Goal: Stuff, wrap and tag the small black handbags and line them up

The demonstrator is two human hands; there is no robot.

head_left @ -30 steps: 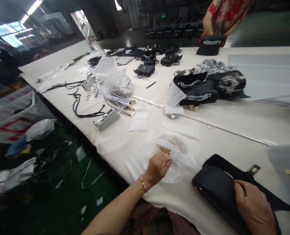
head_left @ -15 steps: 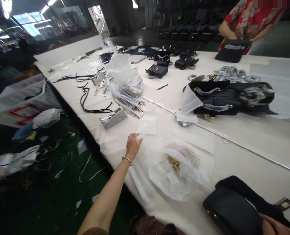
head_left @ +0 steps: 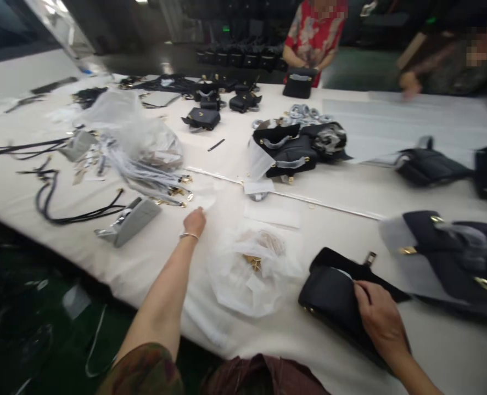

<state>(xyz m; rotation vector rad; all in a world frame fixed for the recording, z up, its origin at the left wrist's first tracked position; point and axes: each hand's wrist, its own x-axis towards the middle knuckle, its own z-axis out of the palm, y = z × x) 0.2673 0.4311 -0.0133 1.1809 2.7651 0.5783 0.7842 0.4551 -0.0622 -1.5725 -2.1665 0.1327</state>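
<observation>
My left hand [head_left: 195, 222] is stretched out over the table, its fingers closed at the near edge of a thin white sheet [head_left: 207, 198]. Beyond it lie grey-wrapped straps [head_left: 144, 178] with gold clasps, and a grey tape dispenser [head_left: 134, 219] stands to its left. My right hand [head_left: 379, 312] grips a black handbag [head_left: 329, 299] at its upper edge; the bag's flap is folded open, with a gold clasp [head_left: 370, 259] on it. Between my hands sits a clear plastic bag [head_left: 230, 291] holding small tan tags with string.
More black handbags, some partly wrapped, lie at right [head_left: 444, 258] and mid-table [head_left: 292, 153]. Black cords [head_left: 70, 219] are at left. A person in a red patterned top [head_left: 315, 33] handles a bag across the table; another person's hand [head_left: 410, 85] is at far right.
The view has swung right, bringing more handbags and a second person into sight. My left hand's fingers have closed at the sheet. My right hand now shows fully on the handbag.
</observation>
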